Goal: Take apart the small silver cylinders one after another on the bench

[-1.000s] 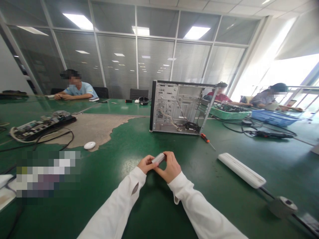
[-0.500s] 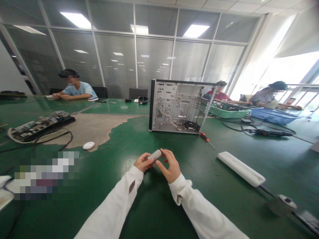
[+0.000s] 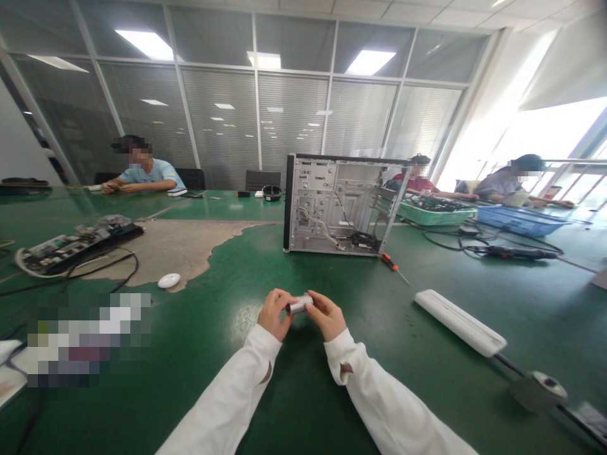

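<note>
Pinching a small smooth silvery cylinder (image 3: 300,305) between closed fingers of left hand (image 3: 274,314) and right hand (image 3: 328,315).

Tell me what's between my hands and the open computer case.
Only bare green table between the hands and the case in the head view.

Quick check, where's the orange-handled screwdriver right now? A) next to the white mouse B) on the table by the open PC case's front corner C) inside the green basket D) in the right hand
B: the screwdriver lies on the green table just off the lower right corner of the PC case, apart from both hands.
</note>
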Available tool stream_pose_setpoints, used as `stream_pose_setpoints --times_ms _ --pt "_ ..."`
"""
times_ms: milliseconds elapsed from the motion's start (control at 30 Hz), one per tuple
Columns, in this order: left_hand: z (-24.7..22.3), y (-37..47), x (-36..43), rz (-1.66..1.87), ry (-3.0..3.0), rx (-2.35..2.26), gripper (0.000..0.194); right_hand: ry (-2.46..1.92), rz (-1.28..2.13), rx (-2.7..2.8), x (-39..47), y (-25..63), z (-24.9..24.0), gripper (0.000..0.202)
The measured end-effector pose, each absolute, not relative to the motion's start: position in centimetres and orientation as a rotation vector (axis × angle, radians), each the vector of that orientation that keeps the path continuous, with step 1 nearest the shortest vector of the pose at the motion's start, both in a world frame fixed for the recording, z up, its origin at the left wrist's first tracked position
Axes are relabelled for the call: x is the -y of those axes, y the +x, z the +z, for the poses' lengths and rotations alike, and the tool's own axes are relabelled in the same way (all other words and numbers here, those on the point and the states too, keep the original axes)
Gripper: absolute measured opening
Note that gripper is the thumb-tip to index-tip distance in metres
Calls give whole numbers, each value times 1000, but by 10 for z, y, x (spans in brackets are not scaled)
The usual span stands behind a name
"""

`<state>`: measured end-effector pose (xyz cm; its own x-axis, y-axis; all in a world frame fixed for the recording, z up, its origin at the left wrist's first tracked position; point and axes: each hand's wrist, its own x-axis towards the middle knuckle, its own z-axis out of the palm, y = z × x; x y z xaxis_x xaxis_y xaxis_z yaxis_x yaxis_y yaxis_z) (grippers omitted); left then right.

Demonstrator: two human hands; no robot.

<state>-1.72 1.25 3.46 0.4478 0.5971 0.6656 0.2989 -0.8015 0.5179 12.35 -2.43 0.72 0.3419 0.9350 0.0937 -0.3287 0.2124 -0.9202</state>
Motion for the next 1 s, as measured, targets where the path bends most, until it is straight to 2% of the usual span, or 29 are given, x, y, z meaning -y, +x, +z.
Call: stream_pose_setpoints --times_ms 133,233,700,800,1000 --pt "36 -16 -11 1318 2463 -737 31 -869 1143 650 24 122 6 39" --pt "36 -15 -10 1296 2479 -746 32 -869 1109 638 24 123 8 39" --pt "28 -10 -10 967 2327 -976 31 -1163 240 1521 45 117 36 46" --pt "25 -10 -11 935 2315 -1056 29 -1227 258 1574 38 119 27 50" --pt "20 -10 -15 773 2424 -1167 36 -1416 420 1627 26 126 6 56"
